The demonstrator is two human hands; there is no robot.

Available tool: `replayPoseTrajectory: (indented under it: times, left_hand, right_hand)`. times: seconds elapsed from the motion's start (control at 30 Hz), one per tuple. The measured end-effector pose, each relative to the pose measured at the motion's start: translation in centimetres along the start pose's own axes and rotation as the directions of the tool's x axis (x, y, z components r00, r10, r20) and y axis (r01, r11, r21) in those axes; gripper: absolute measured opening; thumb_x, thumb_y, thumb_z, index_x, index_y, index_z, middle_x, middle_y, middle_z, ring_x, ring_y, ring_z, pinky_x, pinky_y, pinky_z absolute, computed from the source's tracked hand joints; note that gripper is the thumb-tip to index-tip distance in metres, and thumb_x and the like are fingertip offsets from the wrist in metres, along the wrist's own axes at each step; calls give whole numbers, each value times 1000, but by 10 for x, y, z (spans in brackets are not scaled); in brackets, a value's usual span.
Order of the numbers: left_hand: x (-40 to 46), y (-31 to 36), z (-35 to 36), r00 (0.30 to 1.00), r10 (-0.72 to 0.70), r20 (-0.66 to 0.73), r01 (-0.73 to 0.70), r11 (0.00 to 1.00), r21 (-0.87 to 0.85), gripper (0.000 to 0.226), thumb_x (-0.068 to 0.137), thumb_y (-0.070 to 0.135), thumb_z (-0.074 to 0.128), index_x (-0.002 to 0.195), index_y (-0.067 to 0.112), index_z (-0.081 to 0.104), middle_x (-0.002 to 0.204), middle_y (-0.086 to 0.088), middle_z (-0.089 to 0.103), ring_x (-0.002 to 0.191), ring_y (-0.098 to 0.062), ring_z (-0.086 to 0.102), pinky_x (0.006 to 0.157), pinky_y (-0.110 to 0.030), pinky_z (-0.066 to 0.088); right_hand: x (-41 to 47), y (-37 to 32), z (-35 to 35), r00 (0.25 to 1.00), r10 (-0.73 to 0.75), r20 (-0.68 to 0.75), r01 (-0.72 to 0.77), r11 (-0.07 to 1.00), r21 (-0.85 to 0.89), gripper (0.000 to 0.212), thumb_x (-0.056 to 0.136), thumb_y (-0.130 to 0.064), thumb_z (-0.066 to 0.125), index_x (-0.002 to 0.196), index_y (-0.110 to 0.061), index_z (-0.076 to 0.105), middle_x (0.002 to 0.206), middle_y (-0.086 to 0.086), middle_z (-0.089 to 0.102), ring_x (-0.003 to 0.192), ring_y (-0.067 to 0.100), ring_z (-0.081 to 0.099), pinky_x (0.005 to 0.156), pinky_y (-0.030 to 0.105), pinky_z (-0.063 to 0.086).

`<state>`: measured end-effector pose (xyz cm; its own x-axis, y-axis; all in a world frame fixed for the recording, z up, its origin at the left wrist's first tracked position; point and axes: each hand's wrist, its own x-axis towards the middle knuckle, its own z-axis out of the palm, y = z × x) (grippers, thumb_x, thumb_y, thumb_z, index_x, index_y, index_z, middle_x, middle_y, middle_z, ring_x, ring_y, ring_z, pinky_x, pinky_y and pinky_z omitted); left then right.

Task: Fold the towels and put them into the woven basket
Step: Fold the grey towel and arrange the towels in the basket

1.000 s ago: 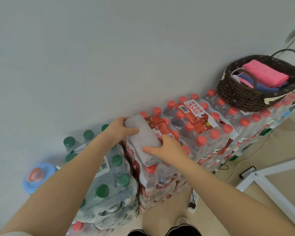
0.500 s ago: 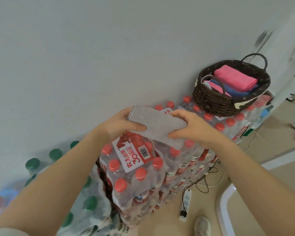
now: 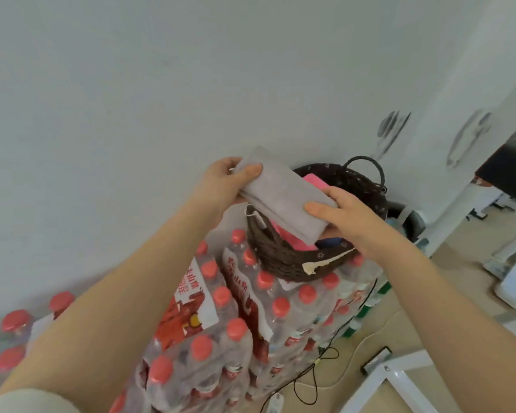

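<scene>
You hold the folded grey towel [image 3: 283, 198] in the air between both hands, directly over the mouth of the woven basket [image 3: 283, 263], which sits on stacked packs of red-capped water bottles [image 3: 251, 317] against the white wall [image 3: 131, 84]. Your left hand [image 3: 224, 183] pinches the far end, thumb on top and fingers beneath; your right hand [image 3: 346, 216] pinches the near end the same way, so each grip is closed on the towel.

The towel's long axis runs from upper left, by the wall, down to lower right, toward you, and it tilts that way too: the right-hand end hangs lower and sits just above the basket's near rim, while the left-hand end stands higher, out past the rim on the wall side. The basket therefore lies straight below the grip, nearer your right hand than your left. A pink towel [image 3: 289, 236] already lies inside, with a darker blue one showing at its edge; whether the grey towel touches either cannot be told.

Half a second earlier the towel was held above the bottle packs, well to the left of the basket, and a second ago it lay flat on the bottle tops under both hands. It has since been carried across, and the basket has come from the upper right to beneath your hands. The likely next step is lowering the towel in.
</scene>
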<state>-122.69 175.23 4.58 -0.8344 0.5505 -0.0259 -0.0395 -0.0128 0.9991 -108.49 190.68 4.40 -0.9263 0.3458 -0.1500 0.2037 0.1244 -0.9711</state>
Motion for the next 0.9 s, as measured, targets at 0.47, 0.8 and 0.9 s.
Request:
replayPoseTrajectory:
  times: [0.47, 0.8, 0.9]
  left_hand:
    - [62, 1, 8, 962, -196, 190, 155, 966, 209, 13, 91, 18, 53, 96, 19, 64, 92, 1, 69, 84, -13, 66, 77, -26, 58]
    - [61, 2, -16, 961, -178, 212, 176, 984, 26, 21, 95, 22, 45, 96, 15, 64, 83, 5, 72, 76, -8, 68, 66, -22, 56]
    - [56, -1, -23, 973, -154, 170, 177, 975, -131, 24, 94, 26, 44, 99, 13, 63, 85, 4, 73, 80, -10, 69, 67, -22, 57]
  right_hand:
    - [75, 24, -44, 963, 50, 266, 129, 780, -613, 23, 96, -13, 41, 104, -9, 63, 108, 5, 66, 88, 15, 60, 54, 6, 41]
    - [92, 27, -8, 899, 350, 265, 146, 329, -933, 27, 91, -7, 47, 113, 3, 57, 112, 19, 61, 88, 27, 54, 71, 26, 36]
    - [92, 32, 1, 884, 394, 251, 137, 297, -945, 33, 97, -15, 38, 116, 3, 58, 119, 19, 60, 107, 31, 55, 84, 29, 38]
